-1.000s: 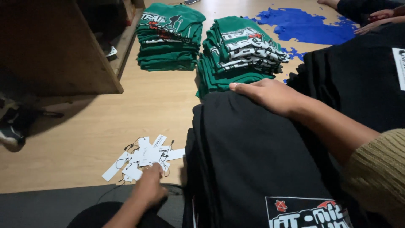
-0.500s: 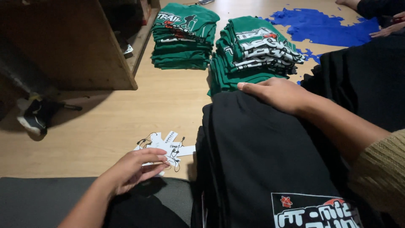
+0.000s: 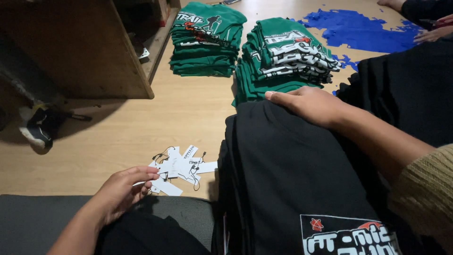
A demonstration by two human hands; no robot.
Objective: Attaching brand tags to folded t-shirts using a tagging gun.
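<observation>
Tags [image 3: 181,170] lie on floor just ahead of left hand [image 3: 123,190], fingers curled, touching nearest tag. Right hand [image 3: 309,105] flat, open on black shirt pile [image 3: 288,179], farther off.

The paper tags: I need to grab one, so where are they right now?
In the head view the paper tags lie on the wooden floor, low and left, touching the left hand and beside the black shirt pile.

I've got a loose heap of white paper hang tags [image 3: 181,170] with thin black strings, fanned out flat on the pale wooden floor, my left fingertips right at its near edge. Just beside it on the right rises a stack of folded black T-shirts [image 3: 288,174], the top one smooth, a white-and-red print showing at its near corner, my right palm resting on top.
</observation>
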